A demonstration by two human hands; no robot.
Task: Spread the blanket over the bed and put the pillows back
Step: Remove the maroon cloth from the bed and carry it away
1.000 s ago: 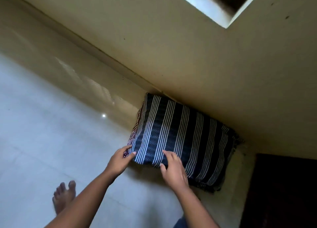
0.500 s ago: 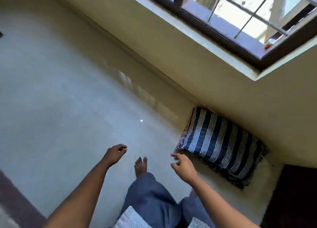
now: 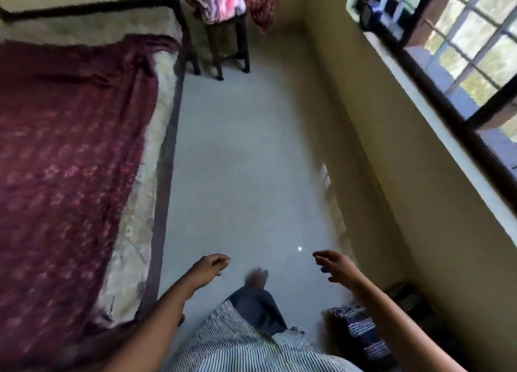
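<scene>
The left hand (image 3: 209, 268) and right hand (image 3: 335, 266) hang empty (fingers loosely curled) over the floor (image 3: 246, 162); a blanket (image 3: 70, 148) covers the bed (image 3: 165, 153), and a pillow (image 3: 361, 332) lies by the wall.

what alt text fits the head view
A person's empty left hand and right hand hang over the floor beside a bed with a maroon blanket on it. A striped pillow lies on the floor at lower right, by the window wall.

Glossy floor (image 3: 237, 176), cloth blanket (image 3: 64, 136)
</scene>
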